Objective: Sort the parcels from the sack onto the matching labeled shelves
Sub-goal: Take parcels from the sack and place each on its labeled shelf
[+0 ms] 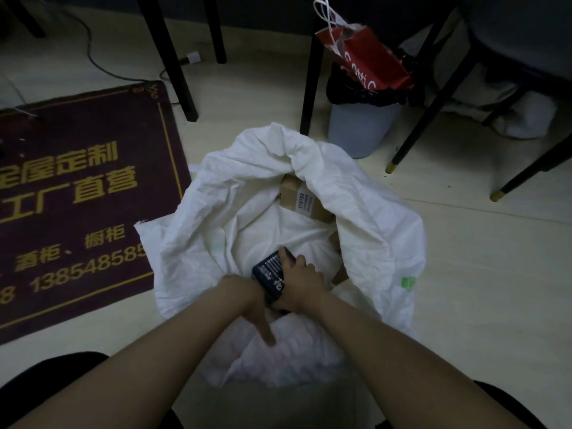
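- Pale floor [464,258] of smooth boards carries everything in this dim room.
- Maroon mat [77,212] with gold characters and a gold border lies on the left, its near corner just beside the sack.
- Black furniture legs [175,72] stand beyond the mat; a dark cable [89,54] curves across the floor near a white plug [193,58].
- Grey bin [359,131] with a black liner stands behind the sack, with a red paper bag [371,57] with white cord handles poking out of its top.
- Black chair legs [430,116] with gold tips slant down on the right.
- White sack [216,243], crumpled and wide open, sits in the middle of the floor.
- Brown cardboard box [297,196] with a white label lies inside at the far side, partly under a fold.
- Black and glossy with small white print, the dark parcel [269,272] sits tilted in the sack's mouth, at the near side.
- Right hand [301,283] grips it, fingers [306,267] curled over its far edge.
- Left hand [253,308] is just below the parcel, fingers [266,332] straight and together, pointing down against the sack's near fold; whether it touches the parcel cannot be told.
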